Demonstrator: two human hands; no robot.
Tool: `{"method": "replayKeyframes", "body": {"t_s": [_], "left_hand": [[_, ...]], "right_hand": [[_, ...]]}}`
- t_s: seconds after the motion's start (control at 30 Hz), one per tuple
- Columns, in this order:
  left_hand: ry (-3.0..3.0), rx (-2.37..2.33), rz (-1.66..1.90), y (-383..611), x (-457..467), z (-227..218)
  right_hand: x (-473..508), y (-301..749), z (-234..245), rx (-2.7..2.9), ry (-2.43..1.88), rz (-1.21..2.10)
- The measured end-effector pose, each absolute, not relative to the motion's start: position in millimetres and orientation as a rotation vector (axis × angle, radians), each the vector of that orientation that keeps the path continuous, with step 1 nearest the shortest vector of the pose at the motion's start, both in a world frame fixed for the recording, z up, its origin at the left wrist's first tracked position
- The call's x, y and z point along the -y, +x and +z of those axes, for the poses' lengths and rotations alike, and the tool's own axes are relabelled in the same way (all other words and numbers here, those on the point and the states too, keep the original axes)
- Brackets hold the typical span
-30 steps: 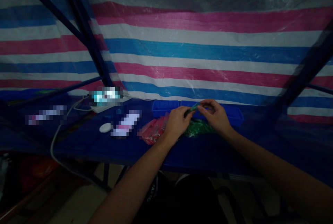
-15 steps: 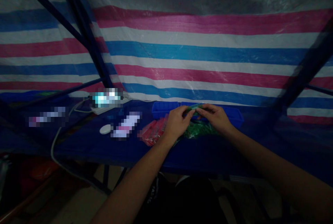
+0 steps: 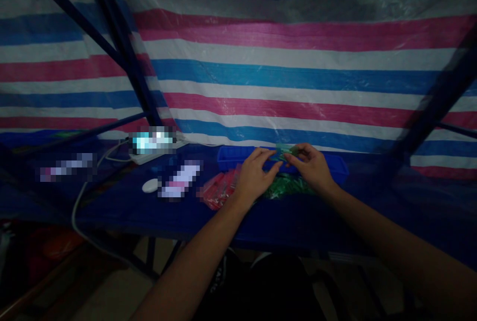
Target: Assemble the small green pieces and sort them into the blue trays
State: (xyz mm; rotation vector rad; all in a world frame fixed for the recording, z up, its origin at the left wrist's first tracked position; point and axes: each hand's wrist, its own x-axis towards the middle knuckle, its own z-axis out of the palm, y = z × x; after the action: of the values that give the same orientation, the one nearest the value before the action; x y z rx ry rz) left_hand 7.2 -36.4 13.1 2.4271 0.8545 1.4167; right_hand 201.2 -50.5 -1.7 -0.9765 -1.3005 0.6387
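Between thumb and fingers, my right hand [image 3: 313,166] pinches a small translucent green plastic packet [image 3: 284,151], held over the blue tray. My left hand [image 3: 257,172] is at the packet's left side, its thumb and fingers apart; whether a fingertip touches the packet is hard to see. Below both hands, a heap of green plastic packets [image 3: 285,187] lies on the blue table [image 3: 290,221]. Red plastic packets [image 3: 218,189] lie beside my left wrist, partly covered by it. Behind the hands sits the long blue tray [image 3: 233,158], its middle hidden.
Left of the red packets are a blurred-out phone-like item [image 3: 181,179] and a white oval object [image 3: 150,185]. A white power strip [image 3: 149,154] with a cable [image 3: 76,206] lies farther back. Blue metal posts [image 3: 130,62] and a striped tarp [image 3: 279,82] stand behind.
My left fingers and thumb have parted from their pinch. The green packet now sits in my right hand, slightly higher and farther right.
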Motion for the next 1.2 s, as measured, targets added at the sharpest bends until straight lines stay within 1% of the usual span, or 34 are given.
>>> {"method": "replayKeyframes", "body": {"t_s": [0.37,0.57,0.73,1.03,1.2], "left_hand": [[2.387,-0.856,1.365,7.2,38.4,15.7],[2.464,-0.869,1.338,4.9,34.3,15.1],[2.38,-0.94,1.359,4.3,31.1,11.4],[2.172,-0.843,1.331,8.9,34.5,9.6],[2.222,-0.927,1.486,7.6,32.3,10.7]], "right_hand": [[55.3,206.0,0.2,1.448,-0.904,0.813],[58.1,201.5,2.4,1.453,-0.954,0.761],[53.0,200.8,-2.5,1.357,-0.979,0.705],[49.8,202.2,-8.2,1.445,-0.954,0.834],[50.2,203.1,-4.6,1.352,-0.99,0.757]]}}
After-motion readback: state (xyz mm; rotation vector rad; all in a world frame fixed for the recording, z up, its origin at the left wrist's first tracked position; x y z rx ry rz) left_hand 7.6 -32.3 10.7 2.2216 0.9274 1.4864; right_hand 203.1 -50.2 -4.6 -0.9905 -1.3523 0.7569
